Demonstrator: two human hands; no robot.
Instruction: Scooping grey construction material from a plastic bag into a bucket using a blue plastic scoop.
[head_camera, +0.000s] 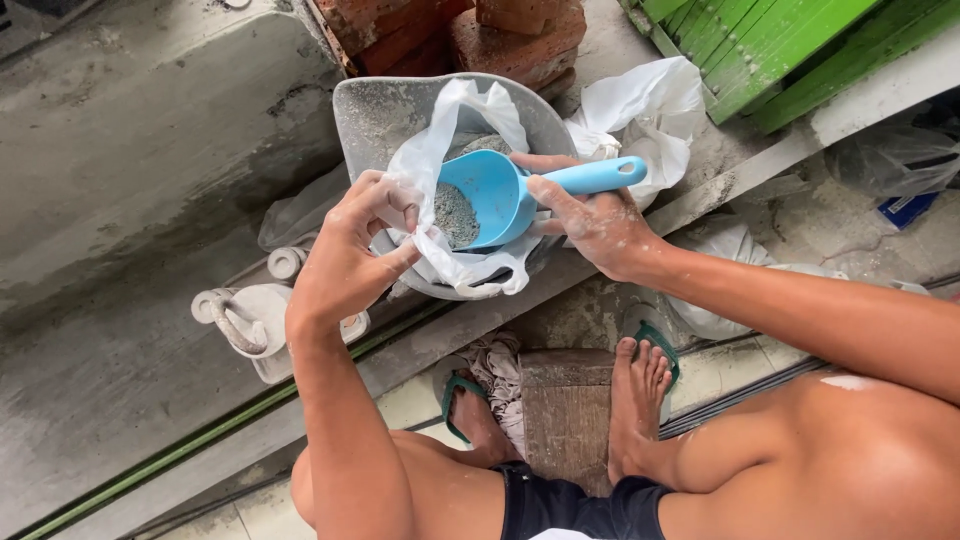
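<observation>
My right hand grips the handle of a blue plastic scoop that holds some grey powder. The scoop's mouth sits inside the opening of a white plastic bag. My left hand pinches the bag's left edge and holds it open. Bag and scoop are above a grey, dusty basin with more grey powder in it. Both hands are dusted with powder.
Red bricks are stacked behind the basin. Another crumpled white bag lies to the right, beside green wooden slats. A white moulded piece with a ring rests at left. My feet in green sandals flank a wooden block.
</observation>
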